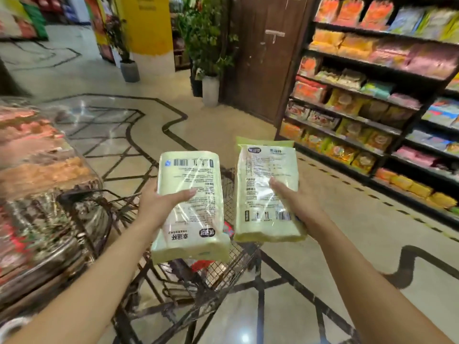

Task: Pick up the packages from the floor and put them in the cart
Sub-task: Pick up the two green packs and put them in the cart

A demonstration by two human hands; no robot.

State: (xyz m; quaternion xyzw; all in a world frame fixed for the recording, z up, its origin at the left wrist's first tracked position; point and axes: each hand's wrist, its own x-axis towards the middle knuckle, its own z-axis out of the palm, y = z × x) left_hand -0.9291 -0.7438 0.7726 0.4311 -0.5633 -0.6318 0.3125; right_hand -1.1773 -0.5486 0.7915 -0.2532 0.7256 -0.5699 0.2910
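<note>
Left hand (159,202) grips one pale green package (191,209), thumb across its printed face. Right hand (298,202) grips a second package (265,194) likewise. Both packages are held above the wire cart (223,274). Stocked shelves (372,100) stand beyond, right.

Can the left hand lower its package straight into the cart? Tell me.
Probably yes: the left hand holds its pale green package directly above the cart, with nothing between them.
</note>
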